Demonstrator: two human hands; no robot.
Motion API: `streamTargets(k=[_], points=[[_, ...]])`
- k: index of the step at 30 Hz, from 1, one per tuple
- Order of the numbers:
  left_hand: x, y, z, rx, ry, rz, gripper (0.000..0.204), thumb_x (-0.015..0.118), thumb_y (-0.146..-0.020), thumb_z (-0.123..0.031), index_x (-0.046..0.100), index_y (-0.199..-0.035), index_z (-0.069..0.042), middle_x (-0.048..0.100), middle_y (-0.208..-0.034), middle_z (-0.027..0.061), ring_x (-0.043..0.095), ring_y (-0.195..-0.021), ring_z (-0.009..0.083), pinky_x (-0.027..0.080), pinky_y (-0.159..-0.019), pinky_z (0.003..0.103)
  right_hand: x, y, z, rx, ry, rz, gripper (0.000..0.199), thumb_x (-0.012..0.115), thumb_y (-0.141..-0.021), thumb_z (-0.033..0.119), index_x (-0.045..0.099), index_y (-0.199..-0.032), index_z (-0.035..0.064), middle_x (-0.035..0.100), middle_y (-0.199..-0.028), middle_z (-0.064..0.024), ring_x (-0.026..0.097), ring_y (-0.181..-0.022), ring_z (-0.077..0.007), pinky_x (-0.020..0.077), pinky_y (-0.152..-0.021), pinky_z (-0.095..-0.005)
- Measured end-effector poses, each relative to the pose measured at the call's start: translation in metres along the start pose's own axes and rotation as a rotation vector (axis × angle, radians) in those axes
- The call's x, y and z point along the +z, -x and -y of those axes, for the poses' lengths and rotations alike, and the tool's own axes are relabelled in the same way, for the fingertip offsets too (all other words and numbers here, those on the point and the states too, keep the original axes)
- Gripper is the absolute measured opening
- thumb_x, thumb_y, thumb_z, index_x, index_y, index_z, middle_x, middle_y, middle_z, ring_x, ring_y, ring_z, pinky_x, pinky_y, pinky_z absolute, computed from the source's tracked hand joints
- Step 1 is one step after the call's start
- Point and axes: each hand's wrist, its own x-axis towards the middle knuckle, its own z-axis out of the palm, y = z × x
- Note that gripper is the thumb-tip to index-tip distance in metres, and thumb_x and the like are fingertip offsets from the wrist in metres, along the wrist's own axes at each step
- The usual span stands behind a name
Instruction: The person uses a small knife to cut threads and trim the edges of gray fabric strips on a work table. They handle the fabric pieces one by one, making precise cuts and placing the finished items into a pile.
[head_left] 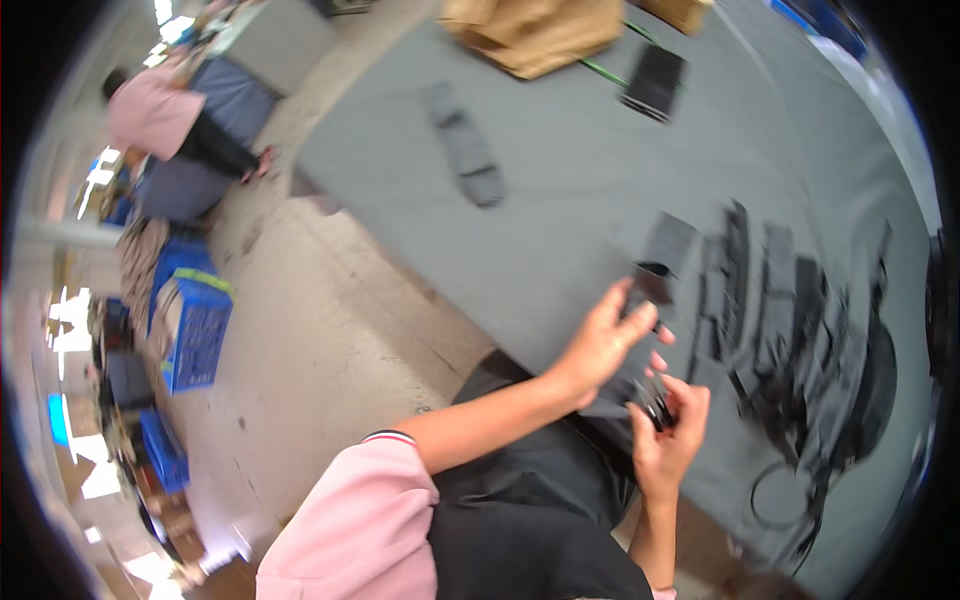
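Note:
Above the near edge of the grey table [560,240], my left hand [607,338] pinches a dark fabric piece [652,287], thumb on top; its upper end looks folded into a loop. Just below and to the right, my right hand [675,440] is closed around a small dark tool with shiny narrow blades [655,405], which looks like thread snips, though motion blurs it. The two hands are close together. Beyond the left hand a flat dark grey strip [672,240] lies on the table.
Several black straps and fabric pieces [775,300] lie in rows at the right, beside a thin cord loop [780,497]. A long grey strap piece [465,150], a brown paper bag [540,35] and a black phone-like slab [655,82] lie farther off. At left stand a blue crate [197,335] and another person [160,115].

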Motion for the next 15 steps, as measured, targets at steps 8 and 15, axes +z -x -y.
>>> streamTargets(k=[8,15], points=[[-0.012,0.019,-0.002,0.198,-0.046,-0.073,0.049,0.050,-0.096,-0.028,0.035,-0.136,-0.004,0.052,-0.107,0.0045,0.055,-0.092,0.0117,0.051,-0.074,0.029,0.021,-0.013,0.007,-0.065,-0.100,0.191,0.016,0.062,-0.074,-0.009,0.048,-0.078,-0.0014,0.040,-0.071,-0.0076,0.040,-0.062,-0.0176,0.0452,-0.076,-0.0278],[-0.014,0.030,-0.028,0.137,0.166,-0.082,0.041,0.049,-0.096,-0.037,0.040,-0.127,-0.011,0.059,-0.091,0.0078,0.058,-0.063,0.0136,0.049,-0.059,0.028,0.017,0.002,0.024,0.184,-0.323,-0.030,0.012,0.052,-0.089,-0.002,0.046,-0.078,0.0005,0.039,-0.072,0.0000,0.031,-0.053,-0.0040,0.0312,-0.047,-0.0200]])
